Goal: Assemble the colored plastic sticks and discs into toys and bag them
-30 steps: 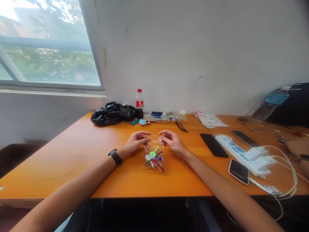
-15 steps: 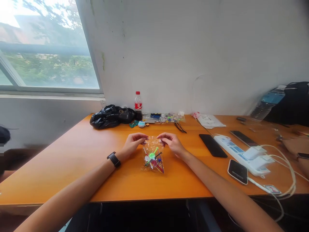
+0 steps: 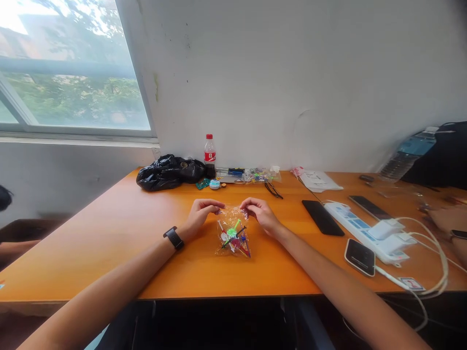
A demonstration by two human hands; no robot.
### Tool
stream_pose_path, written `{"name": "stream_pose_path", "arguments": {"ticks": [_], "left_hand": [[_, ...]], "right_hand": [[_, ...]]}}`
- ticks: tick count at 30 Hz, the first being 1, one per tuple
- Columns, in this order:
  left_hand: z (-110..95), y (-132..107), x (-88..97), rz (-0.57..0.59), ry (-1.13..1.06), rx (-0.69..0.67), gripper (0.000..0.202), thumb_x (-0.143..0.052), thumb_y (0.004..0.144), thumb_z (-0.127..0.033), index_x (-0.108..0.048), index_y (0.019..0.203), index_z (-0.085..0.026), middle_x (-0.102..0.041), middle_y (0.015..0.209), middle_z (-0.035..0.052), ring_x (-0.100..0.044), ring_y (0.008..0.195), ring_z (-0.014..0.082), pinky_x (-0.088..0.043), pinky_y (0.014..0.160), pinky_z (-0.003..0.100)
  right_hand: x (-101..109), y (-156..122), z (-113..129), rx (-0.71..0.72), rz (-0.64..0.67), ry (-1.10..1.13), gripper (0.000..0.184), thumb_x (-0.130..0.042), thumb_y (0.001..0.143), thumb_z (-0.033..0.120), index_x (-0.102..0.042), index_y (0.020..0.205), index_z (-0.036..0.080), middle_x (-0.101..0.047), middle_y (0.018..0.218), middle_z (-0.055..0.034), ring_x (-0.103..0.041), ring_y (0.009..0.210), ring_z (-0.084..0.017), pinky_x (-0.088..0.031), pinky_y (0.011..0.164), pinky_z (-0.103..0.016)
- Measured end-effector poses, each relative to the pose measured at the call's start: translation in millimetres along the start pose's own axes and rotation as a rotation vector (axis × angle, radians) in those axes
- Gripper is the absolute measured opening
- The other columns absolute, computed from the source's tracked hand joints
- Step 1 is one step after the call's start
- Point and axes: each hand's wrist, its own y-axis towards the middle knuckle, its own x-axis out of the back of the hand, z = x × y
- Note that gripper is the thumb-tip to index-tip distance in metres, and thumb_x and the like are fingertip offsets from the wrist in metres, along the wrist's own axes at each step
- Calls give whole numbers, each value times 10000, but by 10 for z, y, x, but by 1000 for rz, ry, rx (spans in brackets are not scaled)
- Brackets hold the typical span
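A small clear plastic bag [image 3: 232,234] with colourful small parts, green, red and blue, lies on the orange table [image 3: 109,233] in front of me. My left hand [image 3: 202,214], with a black watch on the wrist, pinches the bag's top left corner. My right hand [image 3: 260,214] pinches the top right corner. Both hands have their fingers closed on the bag's upper edge.
At the back by the wall lie a black plastic bag [image 3: 168,171], a red-capped bottle [image 3: 209,151], small parts and papers [image 3: 318,181]. To the right are two phones [image 3: 323,218] [image 3: 360,256], a white power strip [image 3: 368,232] with cables, and a large water bottle [image 3: 407,156].
My hands stay pinched on the bag's top edge; the bag has shifted only slightly. The view has wobbled a little.
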Motion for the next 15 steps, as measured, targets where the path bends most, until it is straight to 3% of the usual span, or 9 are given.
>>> {"name": "stream_pose_path", "arguments": {"ticks": [3, 6, 10, 15], "left_hand": [[6, -5, -1, 5, 39, -9, 243, -789, 820, -353, -851, 891, -128, -808, 855, 103, -700, 798, 199, -563, 788, 301], [49, 10, -9, 17, 56, 2, 296, -880, 754, -382, -841, 898, -127, -823, 946, 126, -741, 865, 234, -586, 829, 331], [119, 35, -14, 40, 12, -3, 333, -918, 728, -383, -800, 909, -128, -822, 981, 133, -765, 924, 251, -601, 873, 351], [147, 35, -18, 114, -94, 3, 568, -960, 695, -335, -672, 1154, -166, -809, 963, 87, -772, 908, 222, -600, 876, 346]], "right_hand": [[3, -13, 17, -23, -4, 13, 197, -633, 783, 336, -734, 784, 167, -684, 801, -53, -575, 704, -157, -448, 681, -300], [1, -22, 19, 2, -7, 14, 191, -696, 820, 375, -657, 863, 194, -662, 783, -18, -574, 670, -150, -464, 656, -294], [8, -4, -58, -2, 63, -73, 470, -871, 749, 446, -611, 1069, 221, -634, 758, 35, -568, 639, -132, -476, 640, -279], [7, 3, -106, -10, 118, -133, 458, -875, 754, 489, -705, 1044, 178, -675, 833, -15, -596, 708, -142, -492, 679, -286]]}}
